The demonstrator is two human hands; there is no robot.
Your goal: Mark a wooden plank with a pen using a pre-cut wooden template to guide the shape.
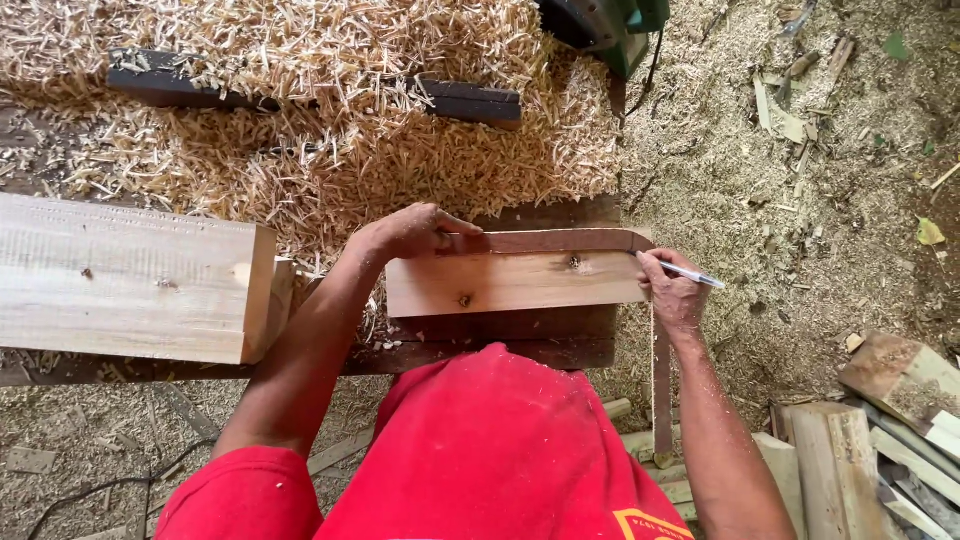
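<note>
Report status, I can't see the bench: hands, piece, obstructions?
Left hand pressing rusty brown metal square onto pale short wooden board. Right hand holding white pen at board's end. Shavings behind.

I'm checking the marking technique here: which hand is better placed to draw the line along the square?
The right hand. It holds the pen, tip against the rusty metal square at the board's right end. The left hand is pressing the square's other end down.

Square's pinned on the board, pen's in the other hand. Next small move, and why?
Probably lower the pen tip to the square's edge and draw along it. The left hand presses the rusty square against the small board's far edge; the right hand grips the pen at the corner, tip pointing away.
</note>
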